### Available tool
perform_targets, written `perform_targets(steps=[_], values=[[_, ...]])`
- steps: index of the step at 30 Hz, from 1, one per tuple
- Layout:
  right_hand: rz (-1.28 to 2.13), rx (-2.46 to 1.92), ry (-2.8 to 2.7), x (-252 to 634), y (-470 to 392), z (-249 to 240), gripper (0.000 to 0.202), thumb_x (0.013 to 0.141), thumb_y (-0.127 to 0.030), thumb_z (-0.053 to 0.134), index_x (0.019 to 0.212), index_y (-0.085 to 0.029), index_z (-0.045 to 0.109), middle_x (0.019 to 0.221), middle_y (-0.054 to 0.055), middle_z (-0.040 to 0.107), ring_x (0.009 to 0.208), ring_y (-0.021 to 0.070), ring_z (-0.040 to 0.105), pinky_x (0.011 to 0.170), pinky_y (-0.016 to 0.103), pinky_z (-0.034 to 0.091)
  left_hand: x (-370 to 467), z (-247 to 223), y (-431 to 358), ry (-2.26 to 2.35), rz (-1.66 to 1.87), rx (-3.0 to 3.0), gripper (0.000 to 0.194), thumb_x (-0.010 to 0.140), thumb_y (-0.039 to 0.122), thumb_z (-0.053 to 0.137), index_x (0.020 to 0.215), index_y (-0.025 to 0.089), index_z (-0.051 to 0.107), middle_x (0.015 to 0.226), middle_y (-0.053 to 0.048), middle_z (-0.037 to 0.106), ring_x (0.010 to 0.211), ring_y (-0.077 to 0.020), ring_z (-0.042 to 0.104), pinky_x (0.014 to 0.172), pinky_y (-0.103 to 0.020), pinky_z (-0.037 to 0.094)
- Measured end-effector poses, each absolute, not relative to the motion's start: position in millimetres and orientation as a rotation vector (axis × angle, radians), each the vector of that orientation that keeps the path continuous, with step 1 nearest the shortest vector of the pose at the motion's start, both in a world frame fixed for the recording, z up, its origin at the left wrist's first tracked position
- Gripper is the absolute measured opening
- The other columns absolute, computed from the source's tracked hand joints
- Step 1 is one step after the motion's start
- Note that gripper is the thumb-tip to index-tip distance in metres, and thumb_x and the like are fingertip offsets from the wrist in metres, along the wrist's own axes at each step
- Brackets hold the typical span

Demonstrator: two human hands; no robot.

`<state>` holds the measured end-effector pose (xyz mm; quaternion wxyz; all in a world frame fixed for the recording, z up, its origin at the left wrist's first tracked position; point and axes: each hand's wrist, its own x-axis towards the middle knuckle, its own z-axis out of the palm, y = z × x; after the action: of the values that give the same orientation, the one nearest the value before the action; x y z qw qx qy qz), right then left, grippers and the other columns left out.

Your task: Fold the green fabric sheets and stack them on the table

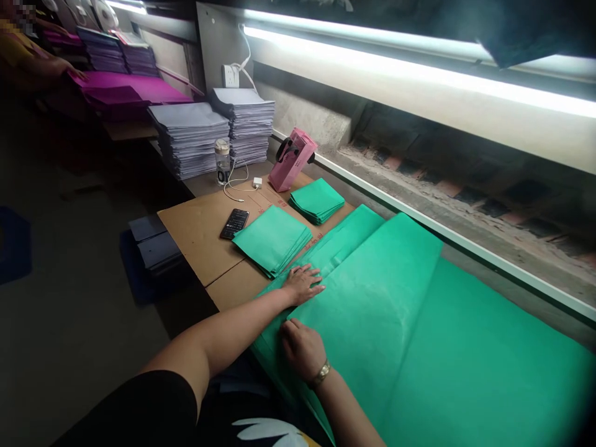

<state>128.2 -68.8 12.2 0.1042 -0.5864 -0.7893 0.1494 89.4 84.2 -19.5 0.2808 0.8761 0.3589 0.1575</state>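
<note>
A large green sheet (372, 298), which looks like non-woven fabric, lies in overlapping folded layers along the right of the table. My left hand (302, 285) rests flat on its folded left part, fingers spread. Just nearer to me, my right hand (302, 349), with a watch at the wrist, is closed at the near corner of the upper layer. Its fingers seem to pinch that edge, though the fingertips are partly hidden. Beyond my left hand sit a stack of folded green pieces (274, 237) and a smaller green stack (317, 200).
On the cardboard (190, 233) lies a phone (234, 223). Behind it stand a bottle (222, 162), a white charger (257, 182), a pink bag (292, 160) and tall pale stacks (193, 139). A ledge (465, 248) borders the far side. At far left, another person handles magenta sheets (135, 87).
</note>
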Motion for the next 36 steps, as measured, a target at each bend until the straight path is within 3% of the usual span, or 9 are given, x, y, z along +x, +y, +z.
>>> perform_targets(steps=[3, 6, 11, 15, 18, 22, 25, 29, 36], values=[[0.384, -1.696, -2.375, 117, -70, 11, 0.016, 0.072, -0.008, 0.048, 0.083, -0.018, 0.054, 0.079, 0.003, 0.054, 0.069, 0.0170, 0.051, 0.058, 0.027, 0.034, 91, -18, 87, 1.037, 0.597, 2.167, 0.021, 0.077, 0.039, 0.064, 0.092, 0.024, 0.070, 0.122, 0.002, 0.058, 0.124, -0.0202, 0.041, 0.108, -0.037, 0.027], [0.403, -1.643, -2.325, 114, -72, 11, 0.017, 0.073, -0.009, 0.046, 0.085, -0.018, 0.055, 0.078, 0.003, 0.054, 0.068, 0.0175, 0.051, 0.058, 0.028, 0.035, 93, -16, 90, 1.122, 0.696, 2.050, 0.004, 0.071, 0.023, 0.067, 0.071, 0.020, 0.071, 0.107, 0.000, 0.065, 0.109, -0.0174, 0.052, 0.100, -0.029, 0.037], [0.501, -1.422, -2.047, 127, -89, 21, 0.033, 0.091, -0.027, 0.043, 0.123, -0.017, 0.046, 0.087, 0.006, 0.056, 0.076, 0.0189, 0.054, 0.066, 0.031, 0.044, 98, -12, 94, 1.198, 0.728, 2.004, 0.011, 0.068, 0.010, 0.062, 0.060, 0.015, 0.068, 0.094, -0.004, 0.068, 0.093, -0.0162, 0.059, 0.095, -0.028, 0.040], [0.269, -1.562, -1.978, 173, -122, 25, 0.039, 0.093, -0.029, 0.045, 0.132, -0.023, 0.041, 0.113, 0.010, 0.054, 0.099, 0.0226, 0.053, 0.081, 0.036, 0.046, 101, -11, 96, 1.232, 0.731, 1.981, 0.014, 0.064, 0.007, 0.061, 0.053, 0.015, 0.064, 0.088, -0.003, 0.068, 0.088, -0.0164, 0.060, 0.093, -0.028, 0.042], [-0.031, -1.745, -2.059, 222, -152, 15, 0.050, 0.092, -0.037, 0.046, 0.139, -0.025, 0.034, 0.135, 0.009, 0.041, 0.121, 0.0290, 0.039, 0.097, 0.047, 0.037, 102, -11, 97, 1.251, 0.739, 1.968, 0.016, 0.063, 0.005, 0.060, 0.051, 0.015, 0.063, 0.088, -0.003, 0.068, 0.088, -0.0167, 0.060, 0.090, -0.028, 0.044], [-0.109, -1.908, -2.313, 285, -165, -8, 0.067, 0.089, -0.052, 0.045, 0.146, -0.024, 0.022, 0.147, 0.007, 0.022, 0.132, 0.0322, 0.022, 0.107, 0.055, 0.019, 102, -12, 98, 1.255, 0.759, 1.956, 0.017, 0.063, 0.004, 0.060, 0.051, 0.016, 0.063, 0.086, -0.002, 0.068, 0.088, -0.0172, 0.059, 0.088, -0.028, 0.044], [-0.119, -2.075, -2.345, 344, -126, -22, 0.070, 0.088, -0.060, 0.040, 0.145, -0.024, 0.023, 0.148, 0.005, 0.017, 0.134, 0.0289, 0.015, 0.109, 0.054, 0.012, 101, -15, 96, 1.252, 0.801, 1.933, 0.018, 0.062, 0.004, 0.060, 0.051, 0.017, 0.063, 0.085, -0.001, 0.069, 0.088, -0.0170, 0.059, 0.089, -0.029, 0.044], [-0.109, -2.561, -1.949, 456, -23, -29, 0.067, 0.090, -0.063, 0.028, 0.145, -0.025, 0.024, 0.150, 0.002, 0.011, 0.136, 0.0242, 0.008, 0.109, 0.053, 0.012, 99, -22, 94, 1.199, 0.903, 1.931, 0.018, 0.064, 0.007, 0.059, 0.051, 0.019, 0.062, 0.086, 0.000, 0.068, 0.089, -0.0173, 0.059, 0.087, -0.030, 0.045], [0.020, -2.856, -1.285, 583, 87, -17, 0.078, 0.086, -0.073, 0.017, 0.146, -0.022, 0.021, 0.150, 0.007, 0.010, 0.135, 0.0317, 0.008, 0.104, 0.062, 0.012, 100, -33, 97, 1.157, 0.942, 2.010, 0.016, 0.069, 0.014, 0.057, 0.055, 0.020, 0.064, 0.087, -0.002, 0.067, 0.091, -0.0188, 0.058, 0.084, -0.032, 0.047]])
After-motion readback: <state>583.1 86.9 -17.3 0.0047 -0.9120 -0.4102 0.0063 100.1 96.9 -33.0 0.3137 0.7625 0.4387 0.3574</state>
